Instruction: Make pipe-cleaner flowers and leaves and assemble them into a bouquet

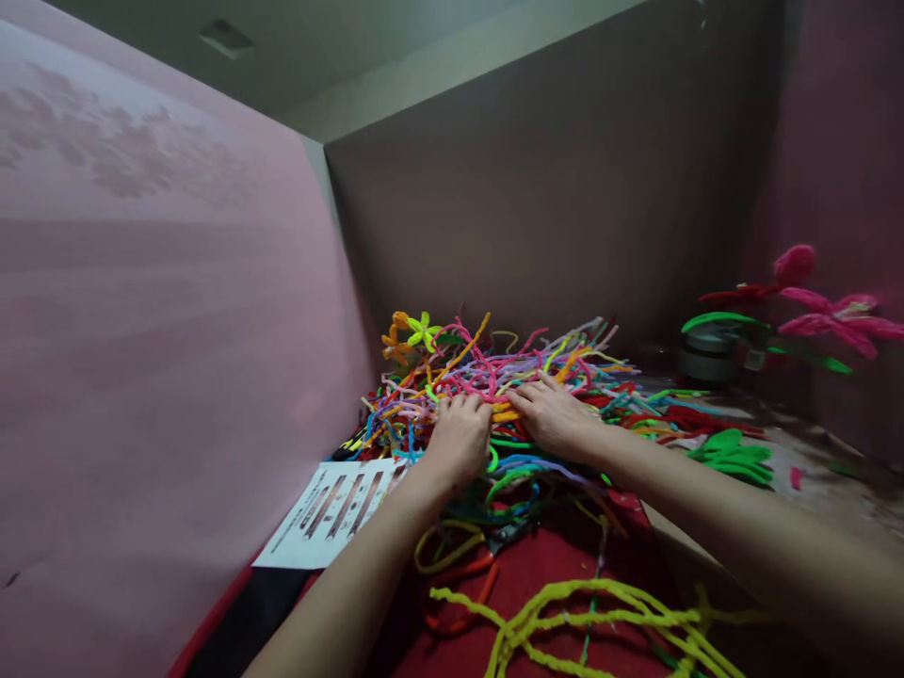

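Note:
A tangled heap of many-coloured pipe cleaners [487, 363] covers the far part of the red table surface. My left hand [460, 438] rests in the front of the heap, its fingers curled over some of the pipe cleaners. Close by on the right, my right hand [555, 414] is also closed, with its fingertips bent into the heap. Orange pipe cleaners [505, 412] run across the small gap between both hands. The fingertips are partly buried, so the exact strands in each grip are hard to make out.
Yellow pipe cleaners [565, 617] lie in front. Scissors with orange and yellow handles [487, 584] lie near them. A printed sheet [335, 518] leans left. Green leaf shapes [734, 457] and pink pipe-cleaner flowers [840, 318] are at right. Pink partition walls [176, 377] enclose the table.

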